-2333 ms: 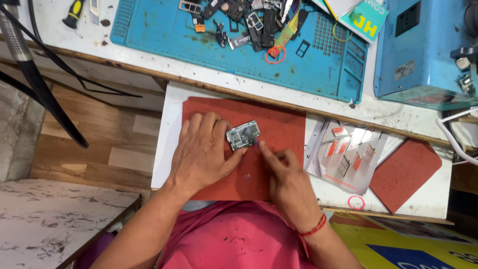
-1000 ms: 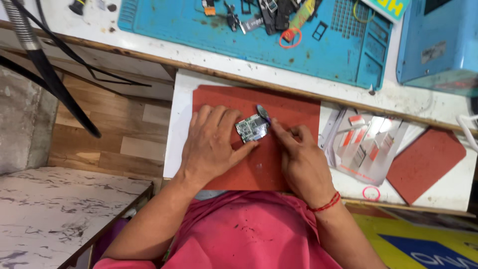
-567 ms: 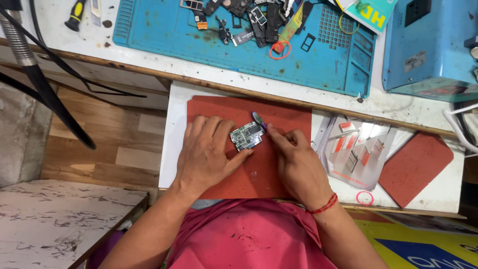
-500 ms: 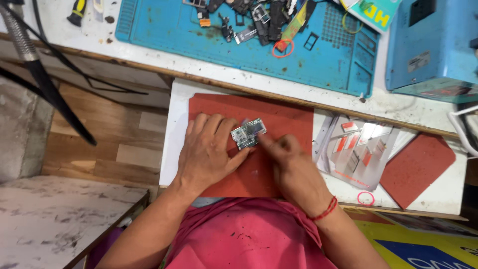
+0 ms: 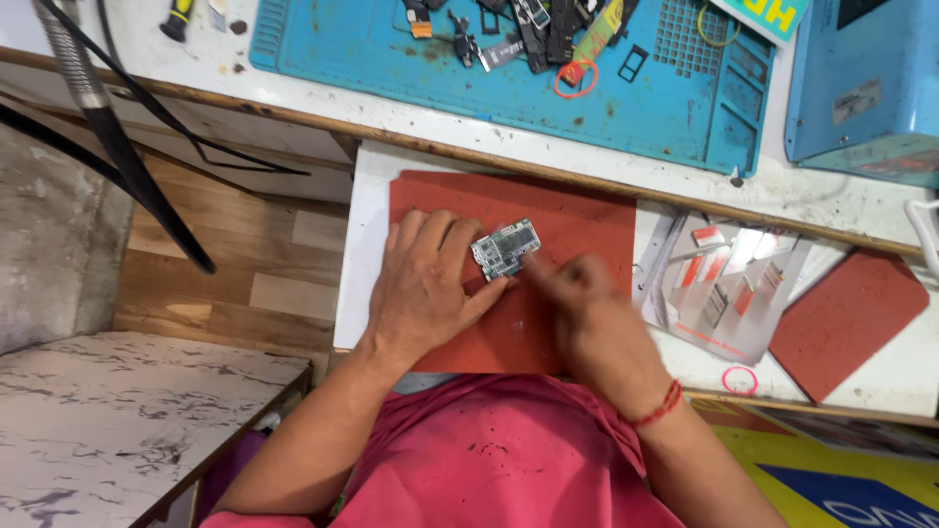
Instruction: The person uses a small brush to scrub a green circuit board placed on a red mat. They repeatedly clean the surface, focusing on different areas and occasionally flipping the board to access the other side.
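A small green circuit board (image 5: 506, 247) lies on a red rubber mat (image 5: 577, 210) on a white pull-out shelf. My left hand (image 5: 425, 284) rests flat on the mat and pins the board's near edge with fingertips and thumb. My right hand (image 5: 587, 303) is blurred with motion, its fingers pinched together right beside the board's right edge. Whatever thin tool it holds is hidden by the blur. A red thread circles my right wrist.
A blue work mat (image 5: 509, 68) with several phone parts and a red ring lies on the bench behind. A clear packet of small parts (image 5: 729, 284) and a second red mat (image 5: 846, 323) sit to the right. A blue box (image 5: 861, 78) stands far right. Black cables (image 5: 127, 147) hang left.
My right hand has been moving back and forth at the board's right edge, earlier showing a thin tool tip. My left hand stays holding the board, which shifted slightly.
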